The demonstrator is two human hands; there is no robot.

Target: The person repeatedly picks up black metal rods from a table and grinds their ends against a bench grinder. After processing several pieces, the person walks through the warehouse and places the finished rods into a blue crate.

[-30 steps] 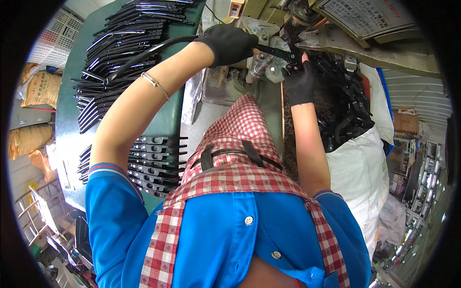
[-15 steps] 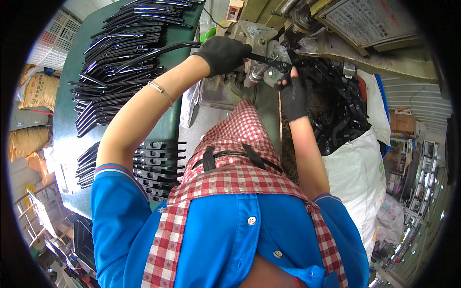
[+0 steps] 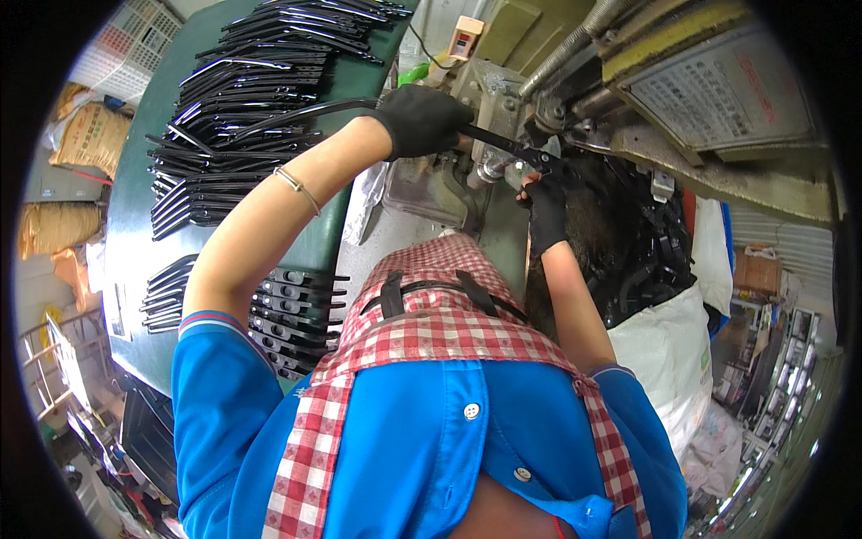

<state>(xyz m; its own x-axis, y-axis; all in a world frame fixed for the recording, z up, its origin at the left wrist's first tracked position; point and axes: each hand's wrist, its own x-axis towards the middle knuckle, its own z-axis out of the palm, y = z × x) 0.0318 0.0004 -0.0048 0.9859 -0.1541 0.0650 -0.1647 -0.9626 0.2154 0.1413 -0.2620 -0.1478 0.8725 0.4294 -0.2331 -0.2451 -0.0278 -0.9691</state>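
Left hand [image 3: 422, 121] fingers grip black bar [image 3: 492, 137], long axis left-right; right hand [image 3: 547, 214] is at its right end, fingers curled, grip unclear.

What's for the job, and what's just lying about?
Probably for the job:
- long black bar in the black-gloved left hand
- rows of shiny black bars
- heap of black parts

Probably just lying about:
- white plastic crate
- brown cardboard box
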